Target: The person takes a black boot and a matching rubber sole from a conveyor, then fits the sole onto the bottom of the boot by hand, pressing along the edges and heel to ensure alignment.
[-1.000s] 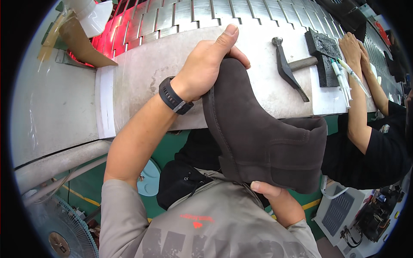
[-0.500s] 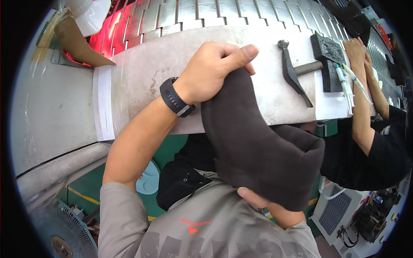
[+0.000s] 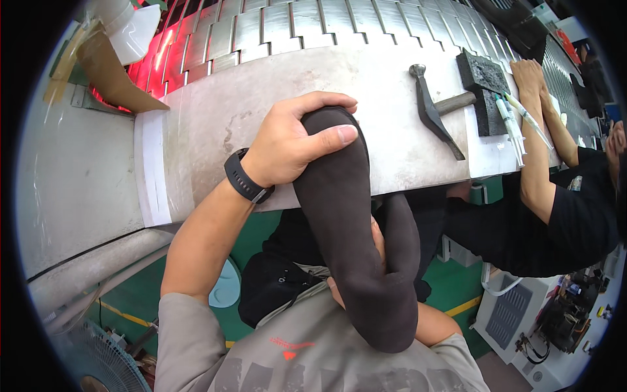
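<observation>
A dark brown boot point(image 3: 336, 202) is held in front of me, partly over the table's near edge, with its narrower end pointing away. My left hand point(image 3: 287, 140) is closed around that far end, thumb laid across the top and fingers over the black edge. Lower down, my right hand point(image 3: 378, 242) grips the boot's middle; some fingers show in the gap between its two parts, and the rest of the hand is hidden behind it. The rounded near end of the boot hangs close to my shirt.
Right of the boot, a hammer point(image 3: 429, 111) lies on the worn table point(image 3: 215, 117). Beyond it are black foam blocks point(image 3: 483, 72), syringes point(image 3: 512, 130) and a co-worker's arms point(image 3: 537, 117). A metal slat conveyor point(image 3: 281, 29) runs along the far side. A cardboard flap point(image 3: 114, 72) stands at left.
The boot has been turned, so its far end now faces up toward me. My left hand has shifted nearer and left, and my right hand has moved from the lower edge to the middle.
</observation>
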Tool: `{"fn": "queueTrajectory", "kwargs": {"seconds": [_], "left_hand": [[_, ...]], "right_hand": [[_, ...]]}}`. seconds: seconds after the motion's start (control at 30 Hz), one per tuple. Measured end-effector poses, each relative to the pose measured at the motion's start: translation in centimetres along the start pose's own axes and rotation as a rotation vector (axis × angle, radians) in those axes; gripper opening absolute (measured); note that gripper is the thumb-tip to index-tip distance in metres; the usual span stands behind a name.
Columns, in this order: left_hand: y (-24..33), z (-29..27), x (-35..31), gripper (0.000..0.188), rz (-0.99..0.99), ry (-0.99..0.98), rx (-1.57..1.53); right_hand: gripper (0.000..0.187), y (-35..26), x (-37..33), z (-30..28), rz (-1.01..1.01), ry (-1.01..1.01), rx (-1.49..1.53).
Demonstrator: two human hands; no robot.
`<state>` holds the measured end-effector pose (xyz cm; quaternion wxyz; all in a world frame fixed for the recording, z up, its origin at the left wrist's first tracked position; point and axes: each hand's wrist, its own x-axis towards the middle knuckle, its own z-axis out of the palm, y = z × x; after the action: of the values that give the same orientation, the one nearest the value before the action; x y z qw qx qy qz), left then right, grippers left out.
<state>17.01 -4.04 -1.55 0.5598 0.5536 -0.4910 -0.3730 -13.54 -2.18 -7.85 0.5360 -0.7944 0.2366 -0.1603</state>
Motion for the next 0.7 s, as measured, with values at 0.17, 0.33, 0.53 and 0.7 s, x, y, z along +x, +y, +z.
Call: {"fn": "queueTrajectory", "kwargs": {"seconds": [0.17, 0.33, 0.53, 0.7], "left_hand": [[0.3, 0.3, -0.1, 0.041, -0.033, 0.025, 0.013], [0.3, 0.0, -0.2, 0.040, -0.219, 0.144, -0.019], [0.7, -2.6, 0.1, 0.052, -0.185, 0.331, -0.658], [-0.2, -1.1, -0.9, 0.035, -0.126, 0.249, -0.077]], "right_hand": [[0.102, -3.8, 2.0, -0.6, 0.030, 0.015, -0.025], [0.092, -12.3, 2.7, -6.5, 0.096, -0.204, -0.415], [0.085, -13.7, 9.0, -7.6, 0.059, 0.326, 0.955], [0.036, -14.0, 22.9, -11.0, -0.163, 0.367, 0.346]]}}
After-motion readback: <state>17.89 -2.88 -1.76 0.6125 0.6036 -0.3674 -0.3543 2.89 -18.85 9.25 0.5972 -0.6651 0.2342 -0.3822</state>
